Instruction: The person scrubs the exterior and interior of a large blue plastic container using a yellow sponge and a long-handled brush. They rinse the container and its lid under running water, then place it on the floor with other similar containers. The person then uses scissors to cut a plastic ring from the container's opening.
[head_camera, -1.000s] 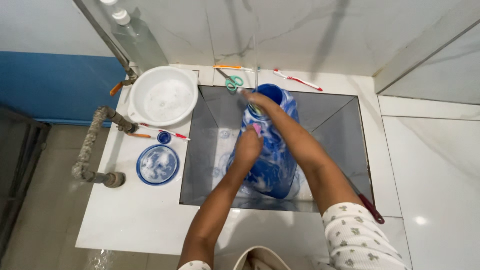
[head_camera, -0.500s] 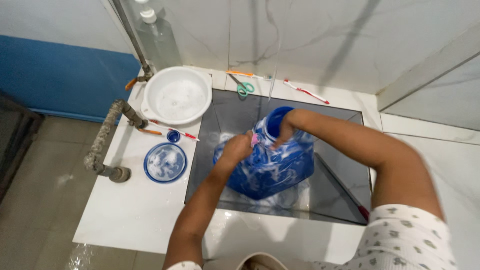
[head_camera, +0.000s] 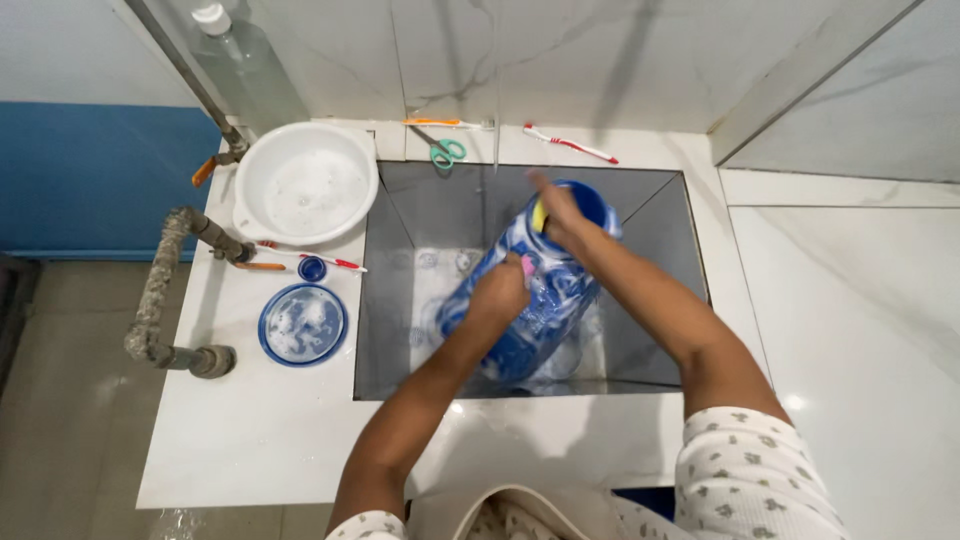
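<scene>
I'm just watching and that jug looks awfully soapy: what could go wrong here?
The big blue jug is coated in suds and tilted in the sink, so it could slip from the right hand at its mouth. The left hand scrubbing its side may skid too. Splashes might wet the scissors on the ledge.

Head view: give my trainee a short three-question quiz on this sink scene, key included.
1. True or false: the large blue plastic container lies tilted inside the grey sink basin.
2. Which hand presses a small pink scrubbing piece against the container's soapy side: A) left hand B) right hand?
3. What lies on the white counter just left of the basin, below the round white plastic bowl?

Key:
1. True.
2. A; the right hand grips the container's open mouth.
3. A round blue lid, foam on it.
</scene>
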